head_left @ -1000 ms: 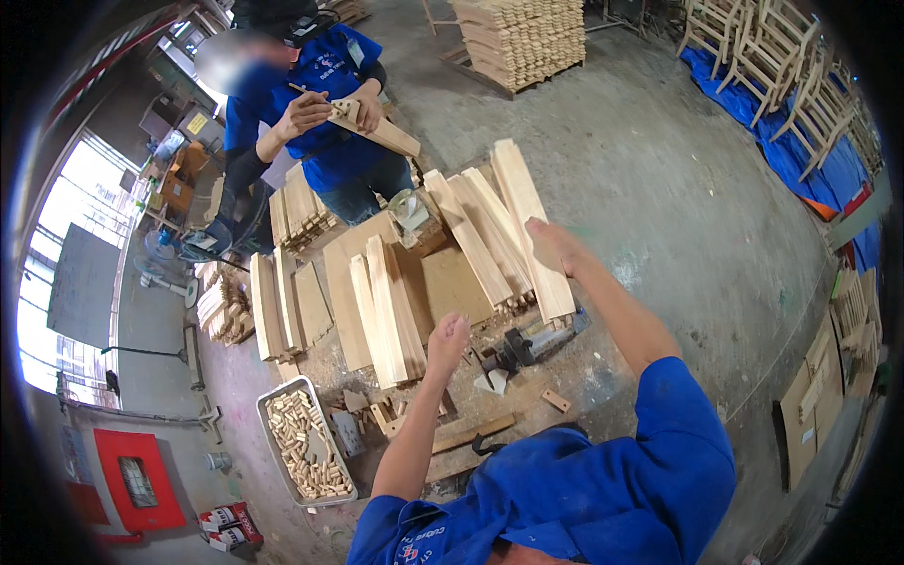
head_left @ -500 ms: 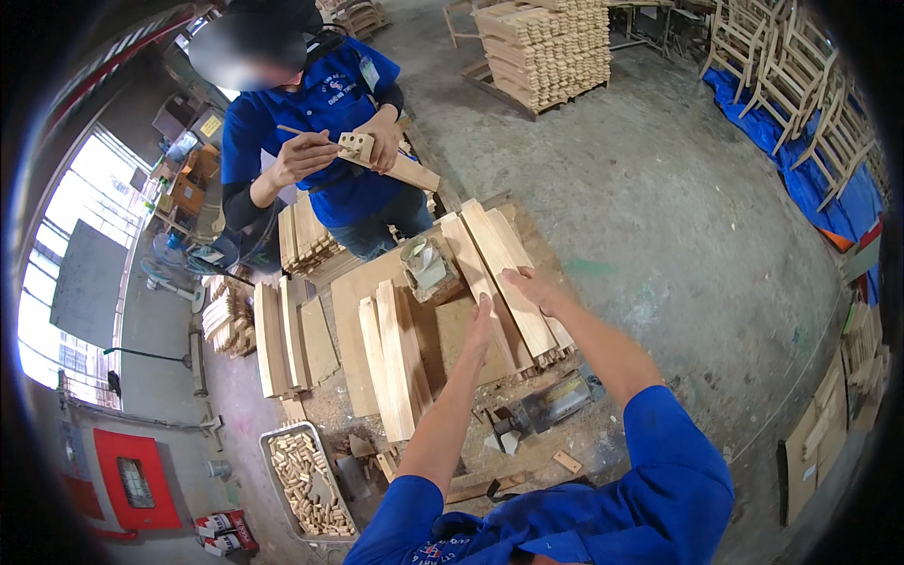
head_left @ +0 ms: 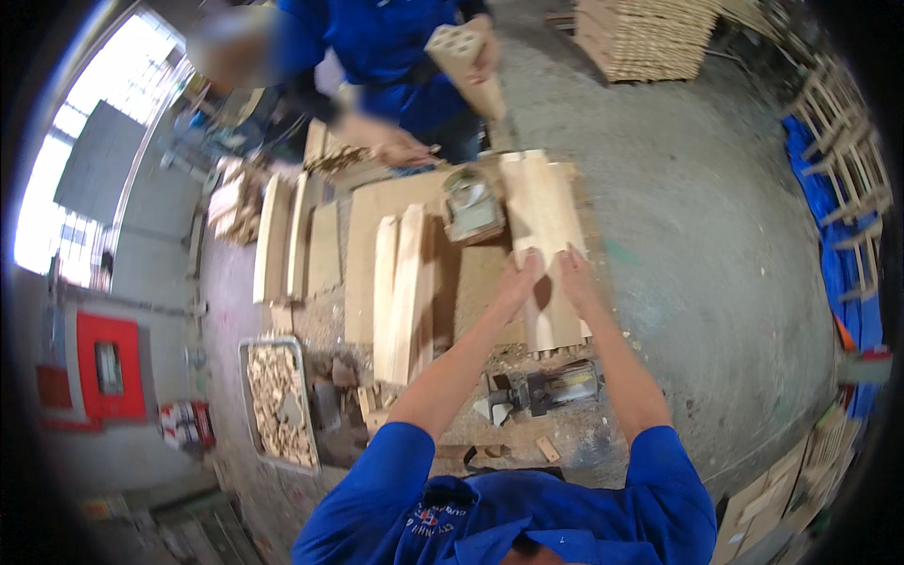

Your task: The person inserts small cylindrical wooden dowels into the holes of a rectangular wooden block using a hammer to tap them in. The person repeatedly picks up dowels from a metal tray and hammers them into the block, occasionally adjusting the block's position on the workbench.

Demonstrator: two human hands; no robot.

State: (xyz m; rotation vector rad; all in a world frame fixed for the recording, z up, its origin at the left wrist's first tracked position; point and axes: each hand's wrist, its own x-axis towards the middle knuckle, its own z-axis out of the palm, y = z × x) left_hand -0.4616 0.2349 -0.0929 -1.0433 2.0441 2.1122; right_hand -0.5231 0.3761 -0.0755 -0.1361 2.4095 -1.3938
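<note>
A bundle of pale wooden slats (head_left: 544, 202) lies lengthwise on the worktable in front of me, with several more layered beneath the top ones. Along its left edge my left hand (head_left: 520, 280) is closed on the slats, thumb on top. My right hand (head_left: 573, 275) grips the opposite edge, its thumb also on the upper face. Fingers below the edges are hidden. Just left of the bundle's far half stands an open glue-smeared container (head_left: 474, 209). Another group of slats (head_left: 403, 292) rests further left on the table.
Across the table, a co-worker's hand (head_left: 400, 149) reaches over, while the other holds a drilled wooden block (head_left: 457, 52). A metal tray (head_left: 303, 395) of small wooden dowels stands lower left. Near me lies a clamp-like tool (head_left: 556, 388). Stacked timber (head_left: 650, 42) and chair frames (head_left: 847, 174) stand beyond.
My hands have come closer together, and the top slats now lie side by side without the earlier gap. The co-worker has lifted the drilled block away and lowered the other hand toward the container.
</note>
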